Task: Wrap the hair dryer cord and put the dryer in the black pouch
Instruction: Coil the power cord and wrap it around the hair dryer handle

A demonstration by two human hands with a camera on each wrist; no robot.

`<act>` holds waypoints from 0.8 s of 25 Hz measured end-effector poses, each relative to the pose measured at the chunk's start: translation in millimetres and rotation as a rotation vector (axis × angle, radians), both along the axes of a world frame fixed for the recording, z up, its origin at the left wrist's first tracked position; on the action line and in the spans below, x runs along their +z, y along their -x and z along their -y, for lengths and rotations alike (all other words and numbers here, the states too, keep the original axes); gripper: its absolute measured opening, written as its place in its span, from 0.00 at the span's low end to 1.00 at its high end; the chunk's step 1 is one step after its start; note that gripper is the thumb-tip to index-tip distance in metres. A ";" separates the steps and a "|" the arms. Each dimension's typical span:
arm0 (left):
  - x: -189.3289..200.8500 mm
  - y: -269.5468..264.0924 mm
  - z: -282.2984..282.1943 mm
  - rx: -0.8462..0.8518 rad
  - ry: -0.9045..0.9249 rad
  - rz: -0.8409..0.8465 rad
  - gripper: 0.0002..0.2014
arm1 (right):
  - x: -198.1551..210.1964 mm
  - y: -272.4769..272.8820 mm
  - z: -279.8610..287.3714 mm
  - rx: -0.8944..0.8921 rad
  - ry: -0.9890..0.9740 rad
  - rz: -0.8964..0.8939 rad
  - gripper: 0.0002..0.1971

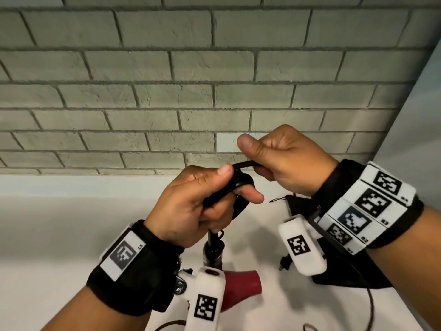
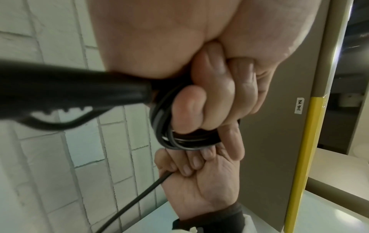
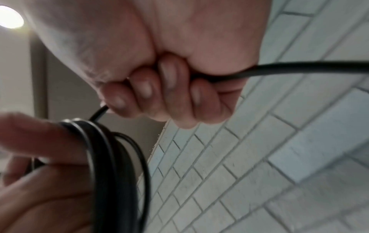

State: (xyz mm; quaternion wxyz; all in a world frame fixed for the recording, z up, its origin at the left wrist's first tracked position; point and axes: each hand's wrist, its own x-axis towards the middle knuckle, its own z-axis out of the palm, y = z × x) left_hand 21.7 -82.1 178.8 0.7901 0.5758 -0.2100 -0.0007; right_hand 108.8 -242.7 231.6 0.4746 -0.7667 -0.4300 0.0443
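My left hand [image 1: 214, 199] is raised over the counter and holds several loops of the black cord [image 1: 238, 182] wound round its fingers. In the left wrist view the coil [image 2: 169, 138] wraps my index finger. Just to the right, my right hand [image 1: 274, 161] grips the free run of cord [image 3: 299, 67] in a closed fist. The dryer hangs below my left hand, with its black handle [image 1: 213, 249] up and its dark red body [image 1: 241, 285] low. The black pouch [image 1: 298, 206] lies on the counter under my right wrist, partly hidden.
A grey brick wall [image 1: 191, 91] rises right behind the white counter [image 1: 71, 235]. A pale panel [image 1: 417, 115] closes off the right side. Slack cord [image 1: 371, 314] trails over the counter at the bottom right, and the pouch's drawstring [image 1: 278, 199] pokes out leftward.
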 end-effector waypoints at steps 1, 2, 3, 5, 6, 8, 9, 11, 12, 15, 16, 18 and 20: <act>0.5 -0.5 -0.5 -0.002 0.001 -0.003 0.26 | -2.6 -1.2 1.1 0.023 -0.022 -0.029 0.34; 0.9 -1.6 -1.3 -0.003 0.006 -0.002 0.26 | -5.2 -2.6 3.3 0.063 -0.053 -0.088 0.32; 1.5 -2.8 -3.2 -0.001 0.013 0.001 0.26 | -8.1 -4.9 6.1 0.116 -0.094 -0.158 0.27; 3.5 -5.2 -9.5 0.004 0.038 0.005 0.25 | -12.9 -9.7 11.3 0.200 -0.162 -0.226 0.12; 4.5 -5.9 -13.5 0.010 0.045 0.004 0.25 | -14.6 -11.0 13.0 0.205 -0.180 -0.221 0.07; 5.8 -6.3 -18.4 0.021 0.038 0.002 0.25 | -22.9 -12.8 14.0 0.175 -0.185 -0.201 0.06; 5.9 -6.3 -18.7 0.021 0.032 0.002 0.25 | -28.6 -11.6 13.7 0.146 -0.176 -0.198 0.09; 6.1 -6.4 -17.7 0.019 0.024 0.004 0.25 | -38.7 -5.5 11.3 0.103 -0.202 -0.299 0.13; 5.7 -6.4 -16.7 0.013 0.026 0.003 0.25 | -43.4 -2.0 10.5 0.117 -0.261 -0.427 0.16; 3.0 -8.8 -13.7 -0.045 0.038 -0.010 0.24 | -53.0 2.1 13.0 0.245 -0.421 -0.786 0.26; 2.2 -9.6 -13.4 -0.073 0.051 -0.018 0.24 | -58.1 1.8 15.8 0.268 -0.423 -0.816 0.28; 3.0 -11.4 -17.5 -0.114 0.117 -0.027 0.24 | -68.6 2.0 22.5 0.247 -0.372 -0.741 0.25; 5.9 -13.3 -26.0 -0.108 0.183 -0.038 0.24 | -78.6 4.6 30.4 0.177 -0.324 -0.605 0.10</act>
